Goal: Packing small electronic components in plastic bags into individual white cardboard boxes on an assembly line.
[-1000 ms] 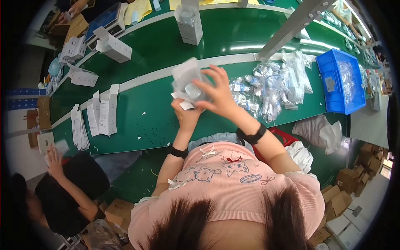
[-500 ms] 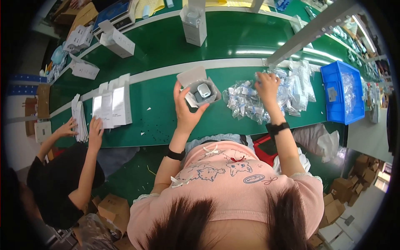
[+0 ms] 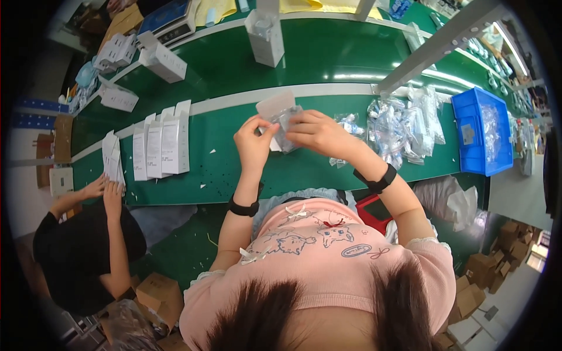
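My left hand (image 3: 252, 143) and my right hand (image 3: 313, 131) meet above the green table (image 3: 234, 164). Together they hold a small clear plastic packet with a white card (image 3: 280, 117); the left pinches its lower left edge, the right grips its right side. What is inside the packet is too small to tell. A heap of several similar clear packets (image 3: 398, 126) lies just right of my right hand.
A blue bin (image 3: 483, 131) stands at the right. White flat boxes (image 3: 161, 146) lie in a row on the left, with upright white boxes (image 3: 266, 35) further back. A co-worker in black (image 3: 88, 245) handles white cards (image 3: 111, 158) at the left edge.
My right hand came back from the packet heap to the left hand. Both hands now hold one packet. The co-worker's hands stay at the white cards.
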The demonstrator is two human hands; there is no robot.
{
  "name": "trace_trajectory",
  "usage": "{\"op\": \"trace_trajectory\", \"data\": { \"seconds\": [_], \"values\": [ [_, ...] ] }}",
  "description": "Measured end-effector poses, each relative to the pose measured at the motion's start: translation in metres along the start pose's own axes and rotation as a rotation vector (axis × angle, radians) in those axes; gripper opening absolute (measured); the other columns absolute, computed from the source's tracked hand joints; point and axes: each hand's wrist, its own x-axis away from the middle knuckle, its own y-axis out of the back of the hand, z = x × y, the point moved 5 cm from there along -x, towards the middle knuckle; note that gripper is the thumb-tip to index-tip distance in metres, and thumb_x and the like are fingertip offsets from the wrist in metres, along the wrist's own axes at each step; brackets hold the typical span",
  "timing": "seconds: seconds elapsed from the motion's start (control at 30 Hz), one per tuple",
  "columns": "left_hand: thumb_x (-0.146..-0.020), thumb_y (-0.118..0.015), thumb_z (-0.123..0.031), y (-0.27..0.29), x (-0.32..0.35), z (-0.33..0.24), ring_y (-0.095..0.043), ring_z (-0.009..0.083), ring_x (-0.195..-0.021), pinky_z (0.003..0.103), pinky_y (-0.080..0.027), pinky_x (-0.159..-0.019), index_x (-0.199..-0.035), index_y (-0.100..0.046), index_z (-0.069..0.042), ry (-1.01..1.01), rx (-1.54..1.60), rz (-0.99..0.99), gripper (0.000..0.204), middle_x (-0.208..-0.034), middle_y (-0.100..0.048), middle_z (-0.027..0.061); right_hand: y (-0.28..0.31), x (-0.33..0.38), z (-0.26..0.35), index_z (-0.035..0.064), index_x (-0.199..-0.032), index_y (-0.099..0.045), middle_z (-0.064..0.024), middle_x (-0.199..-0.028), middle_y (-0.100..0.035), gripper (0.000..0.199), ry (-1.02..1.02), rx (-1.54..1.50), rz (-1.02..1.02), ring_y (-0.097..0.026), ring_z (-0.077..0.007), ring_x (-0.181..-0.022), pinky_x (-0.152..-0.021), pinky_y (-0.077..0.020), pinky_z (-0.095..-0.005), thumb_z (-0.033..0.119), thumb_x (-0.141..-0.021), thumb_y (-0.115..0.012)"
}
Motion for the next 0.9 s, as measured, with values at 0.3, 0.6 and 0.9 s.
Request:
{"op": "trace_trajectory", "data": {
  "seconds": [0.3,0.6,0.9],
  "values": [
    [-0.067,-0.073,-0.027,0.131,-0.045,0.079,-0.028,0.0358,-0.124,0.052,-0.027,-0.097,-0.114,-0.047,-0.006,-0.395,-0.677,-0.510,0.058,-0.132,-0.033,0.0191,-0.004,0.020,-0.007,0.0120,-0.115,-0.053,-0.0157,-0.132,-0.033,0.059,-0.091,0.062,-0.047,-0.028,-0.0394,-0.122,-0.100,-0.0247,-0.0498,0.020,-0.060,-0.075],
    [-0.072,-0.065,-0.018,0.157,-0.049,0.174,-0.012,0.0426,-0.129,0.069,-0.012,-0.092,-0.139,-0.012,-0.013,0.106,-1.180,-0.158,0.085,-0.141,-0.018,0.0201,-0.053,0.021,-0.069,0.0101,-0.137,-0.023,-0.0167,-0.133,-0.033,0.094,-0.505,-0.700,-0.092,-0.032,-0.0325,-0.123,-0.101,-0.0266,-0.0391,0.015,-0.059,-0.077],
    [-0.064,-0.073,-0.024,-0.002,0.039,0.072,-0.023,0.0374,-0.126,0.060,-0.023,-0.094,-0.137,-0.018,-0.013,0.092,-1.074,0.201,0.093,-0.140,-0.019,0.0160,0.031,0.005,-0.261,0.0045,-0.136,-0.021,-0.0139,-0.130,-0.037,0.094,-0.711,-0.495,-0.740,-0.039,-0.0226,-0.118,-0.097,-0.0324,-0.0335,0.010,-0.060,-0.076]
  ]
}}
